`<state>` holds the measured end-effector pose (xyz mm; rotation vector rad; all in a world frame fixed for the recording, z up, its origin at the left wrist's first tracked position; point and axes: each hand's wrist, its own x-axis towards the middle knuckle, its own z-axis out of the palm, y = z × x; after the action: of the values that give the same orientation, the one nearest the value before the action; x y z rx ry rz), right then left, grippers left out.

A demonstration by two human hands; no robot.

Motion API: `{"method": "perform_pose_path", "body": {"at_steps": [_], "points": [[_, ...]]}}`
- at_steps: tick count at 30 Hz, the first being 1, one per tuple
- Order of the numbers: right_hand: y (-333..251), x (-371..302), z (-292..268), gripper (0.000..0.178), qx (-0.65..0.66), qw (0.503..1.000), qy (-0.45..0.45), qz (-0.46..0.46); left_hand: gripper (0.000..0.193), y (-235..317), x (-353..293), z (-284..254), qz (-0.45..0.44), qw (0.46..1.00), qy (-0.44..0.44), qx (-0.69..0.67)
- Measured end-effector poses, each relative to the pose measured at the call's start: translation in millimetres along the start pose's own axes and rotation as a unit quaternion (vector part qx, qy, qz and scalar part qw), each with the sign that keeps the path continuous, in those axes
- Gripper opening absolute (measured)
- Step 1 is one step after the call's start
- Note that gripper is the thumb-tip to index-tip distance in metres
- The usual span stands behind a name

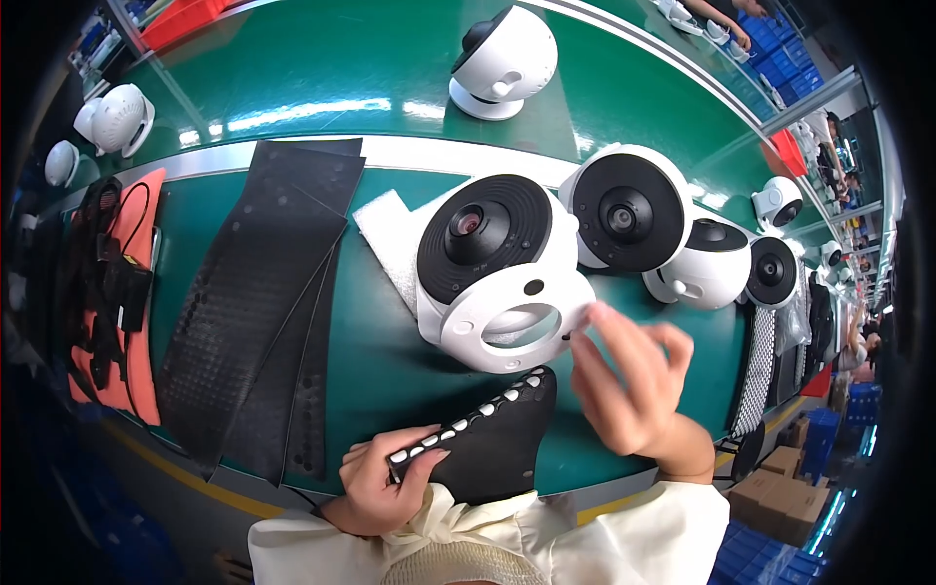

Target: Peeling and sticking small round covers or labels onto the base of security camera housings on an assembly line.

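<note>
A white camera (575, 234) with a black ringed front lies tipped on the bench, its round white base (458, 330) with an oval opening turned toward me. One dark round spot sits on that base near its top. My right hand (629, 380) is at the base's right edge, its fingertips drawn together beside a small dark spot. Whatever they pinch, if anything, is too small to make out. My left hand (392, 483) grips a bent black sheet (502, 439) by its edge, where a row of white, round-ended marks shows.
Black sheets (258, 292) with round pads lie overlapped at left, beside a salmon foam mat (146, 322) bearing black cables and adapters. White foam (385, 229) is behind the tipped camera. Several cameras (632, 210) stand at right; another camera (507, 63) sits on the green conveyor (322, 68).
</note>
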<state>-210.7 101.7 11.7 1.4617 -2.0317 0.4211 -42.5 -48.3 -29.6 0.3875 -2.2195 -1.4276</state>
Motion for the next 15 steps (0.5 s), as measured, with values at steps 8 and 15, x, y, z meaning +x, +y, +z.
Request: {"method": "perform_pose_path", "body": {"at_steps": [8,15], "points": [[-11,-33,6,0.015,-0.293,0.953,-0.015,-0.07,0.016,-2,-3,6,-0.051,0.998,0.023,-0.012],[-19,-18,-10,0.035,-0.271,0.945,-0.127,-0.131,0.017,14,-6,-1,-0.062,0.995,0.009,-0.073]]}}
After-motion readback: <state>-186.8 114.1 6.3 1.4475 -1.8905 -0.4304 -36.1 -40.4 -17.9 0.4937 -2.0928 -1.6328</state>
